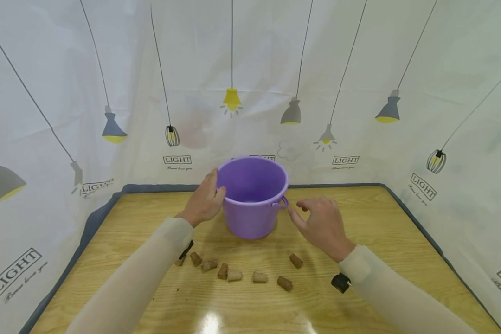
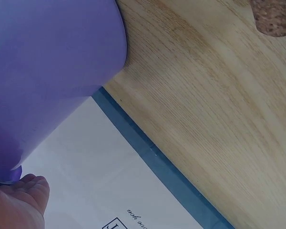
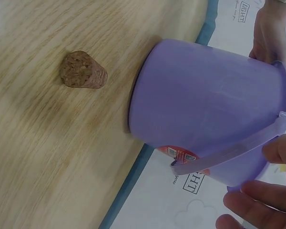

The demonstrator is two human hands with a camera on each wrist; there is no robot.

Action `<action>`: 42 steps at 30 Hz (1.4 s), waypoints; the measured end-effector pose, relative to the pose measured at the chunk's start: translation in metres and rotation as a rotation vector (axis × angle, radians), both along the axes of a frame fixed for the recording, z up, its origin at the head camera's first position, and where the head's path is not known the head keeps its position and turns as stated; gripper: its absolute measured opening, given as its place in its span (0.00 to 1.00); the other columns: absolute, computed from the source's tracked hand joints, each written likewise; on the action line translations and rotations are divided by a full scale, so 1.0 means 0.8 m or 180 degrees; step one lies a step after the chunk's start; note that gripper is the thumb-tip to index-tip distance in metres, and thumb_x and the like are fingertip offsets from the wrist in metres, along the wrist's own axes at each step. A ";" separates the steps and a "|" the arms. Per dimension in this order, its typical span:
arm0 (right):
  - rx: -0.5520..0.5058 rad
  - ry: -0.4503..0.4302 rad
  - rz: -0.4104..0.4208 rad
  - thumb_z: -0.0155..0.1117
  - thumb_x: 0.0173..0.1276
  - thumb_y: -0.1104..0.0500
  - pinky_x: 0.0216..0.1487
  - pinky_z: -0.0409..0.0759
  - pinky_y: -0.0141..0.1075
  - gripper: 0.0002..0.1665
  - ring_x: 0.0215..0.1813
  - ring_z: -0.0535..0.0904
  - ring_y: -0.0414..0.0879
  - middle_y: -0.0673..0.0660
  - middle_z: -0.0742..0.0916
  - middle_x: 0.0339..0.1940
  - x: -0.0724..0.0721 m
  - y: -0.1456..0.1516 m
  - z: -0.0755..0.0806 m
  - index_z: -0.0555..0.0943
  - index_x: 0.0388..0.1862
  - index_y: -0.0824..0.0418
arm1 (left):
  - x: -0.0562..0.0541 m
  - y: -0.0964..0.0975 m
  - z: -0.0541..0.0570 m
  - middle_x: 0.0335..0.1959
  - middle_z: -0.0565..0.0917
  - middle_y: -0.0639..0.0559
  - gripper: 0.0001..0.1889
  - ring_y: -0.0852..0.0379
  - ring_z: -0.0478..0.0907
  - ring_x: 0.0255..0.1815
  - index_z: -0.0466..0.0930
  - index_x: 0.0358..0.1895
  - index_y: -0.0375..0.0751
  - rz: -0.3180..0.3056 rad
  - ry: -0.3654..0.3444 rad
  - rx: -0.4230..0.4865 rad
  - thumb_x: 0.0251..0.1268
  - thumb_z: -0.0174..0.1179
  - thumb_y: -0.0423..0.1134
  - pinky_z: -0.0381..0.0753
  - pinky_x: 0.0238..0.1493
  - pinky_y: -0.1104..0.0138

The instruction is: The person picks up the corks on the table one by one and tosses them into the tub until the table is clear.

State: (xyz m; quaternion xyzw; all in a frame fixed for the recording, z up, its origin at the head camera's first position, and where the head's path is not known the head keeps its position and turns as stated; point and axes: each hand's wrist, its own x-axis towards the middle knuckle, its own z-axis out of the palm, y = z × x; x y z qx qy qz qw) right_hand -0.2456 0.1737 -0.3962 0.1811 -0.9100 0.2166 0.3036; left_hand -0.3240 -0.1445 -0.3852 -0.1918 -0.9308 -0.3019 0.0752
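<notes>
Left hand [image 1: 202,202] grips purple bucket [image 1: 250,223] by rim [image 1: 254,203]; right hand [image 1: 323,225], fingers [image 3: 260,210] spread, beside handle [image 3: 229,152]; corks [image 1: 260,277] scattered across table [image 1: 367,218] in front.

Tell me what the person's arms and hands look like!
The left sleeve and right sleeve are long and pale cream, reaching the wrists. The left hand and right hand are bare, without gloves. A small black right wrist camera and part of a black left wrist camera show by the sleeve ends.
</notes>
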 end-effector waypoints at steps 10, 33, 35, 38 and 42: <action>0.0136 -0.0077 -0.0022 0.73 0.66 0.48 0.45 0.78 0.55 0.17 0.40 0.85 0.57 0.58 0.92 0.35 0.005 0.002 -0.004 0.91 0.38 0.62 | 0.000 0.000 -0.002 0.83 0.46 0.33 0.38 0.40 0.45 0.83 0.37 0.82 0.27 0.0016 0.0006 0.0013 0.80 0.36 0.48 0.45 0.83 0.52; 0.0356 -0.0222 0.0030 0.76 0.62 0.50 0.41 0.82 0.55 0.15 0.35 0.87 0.56 0.59 0.92 0.33 0.008 0.013 -0.020 0.91 0.34 0.63 | -0.002 0.001 -0.003 0.84 0.45 0.35 0.38 0.42 0.44 0.84 0.36 0.82 0.29 0.0014 -0.0030 -0.0016 0.80 0.35 0.49 0.45 0.83 0.53; 0.0386 -0.0277 0.0011 0.76 0.62 0.50 0.41 0.82 0.55 0.15 0.36 0.87 0.56 0.59 0.92 0.33 0.009 0.014 -0.021 0.91 0.34 0.63 | -0.003 0.000 -0.004 0.84 0.45 0.35 0.38 0.42 0.44 0.84 0.36 0.82 0.29 0.0012 -0.0022 -0.0011 0.80 0.35 0.49 0.44 0.83 0.53; 0.0425 -0.0332 -0.0006 0.77 0.60 0.50 0.41 0.82 0.56 0.15 0.35 0.87 0.55 0.59 0.91 0.32 0.011 0.016 -0.021 0.92 0.33 0.62 | -0.005 0.000 -0.005 0.83 0.46 0.34 0.38 0.41 0.45 0.84 0.36 0.82 0.29 0.0008 0.0008 -0.0024 0.80 0.35 0.49 0.45 0.83 0.52; 0.0499 -0.0400 -0.0011 0.78 0.59 0.50 0.40 0.82 0.55 0.15 0.32 0.86 0.52 0.57 0.91 0.29 0.013 0.016 -0.020 0.92 0.32 0.62 | -0.005 -0.001 -0.005 0.83 0.47 0.34 0.39 0.42 0.45 0.84 0.37 0.82 0.28 0.0014 0.0026 -0.0041 0.80 0.35 0.50 0.46 0.83 0.52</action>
